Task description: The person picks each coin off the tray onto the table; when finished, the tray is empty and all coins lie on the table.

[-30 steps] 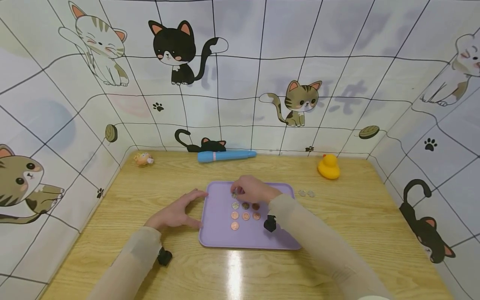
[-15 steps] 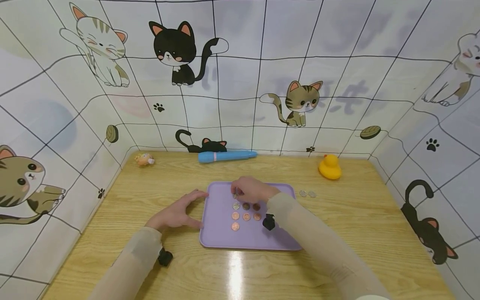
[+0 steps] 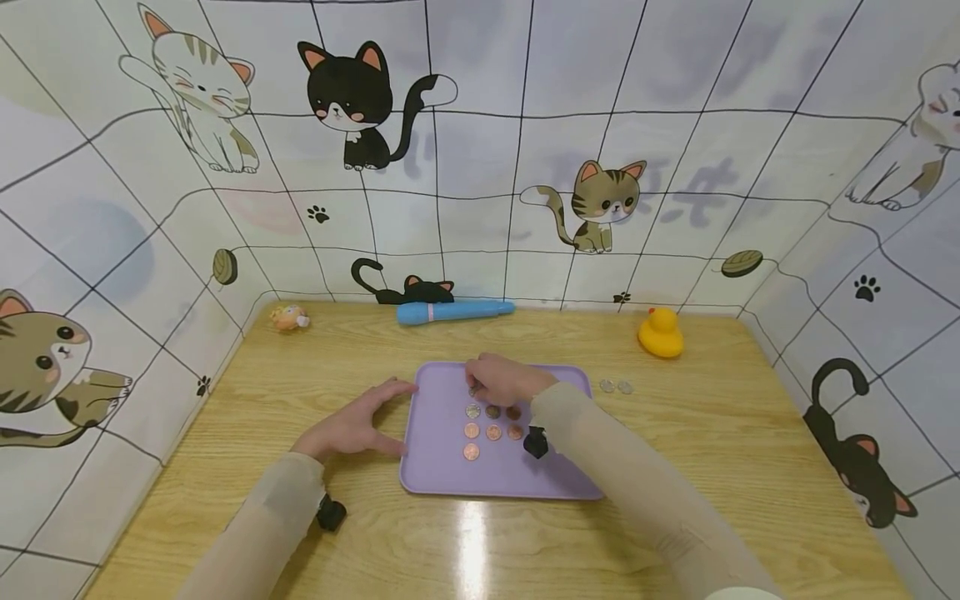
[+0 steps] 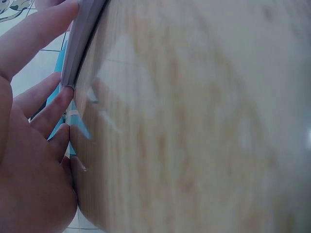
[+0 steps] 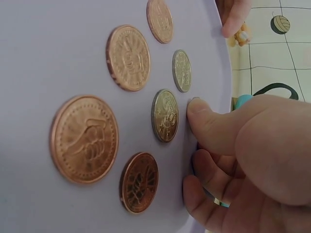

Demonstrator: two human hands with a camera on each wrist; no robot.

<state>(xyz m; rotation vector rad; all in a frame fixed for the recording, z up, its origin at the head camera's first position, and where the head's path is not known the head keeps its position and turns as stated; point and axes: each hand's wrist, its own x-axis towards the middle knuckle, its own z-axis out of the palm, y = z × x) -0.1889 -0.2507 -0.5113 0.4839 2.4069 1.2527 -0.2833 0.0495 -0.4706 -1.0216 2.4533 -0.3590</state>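
A purple tray (image 3: 435,479) lies on the wooden table, with rows of coins on it. My left hand (image 3: 351,427) spreads its thumb and fingers against the tray's left rim; the left wrist view shows its fingertips (image 4: 65,94) at the edge. Over the tray's upper part, my right hand (image 3: 506,381) pinches a silver coin (image 3: 473,390) right at the surface, mostly hidden by the fingers. Below it come a silver coin (image 3: 472,411), a darker gold-toned coin (image 5: 165,115) and a copper coin (image 5: 139,183). More copper coins (image 3: 471,431) lie in the lower rows.
Two silver coins (image 3: 617,387) lie on the table right of the tray. A yellow rubber duck (image 3: 661,333) stands at the back right. Along the back wall is a blue stick-shaped object (image 3: 455,312), and a small toy figure (image 3: 289,317) sits at the back left.
My right hand has shifted very slightly and its fingers have closed down lower over the coin at the tray's surface. The left hand stays at the rim.
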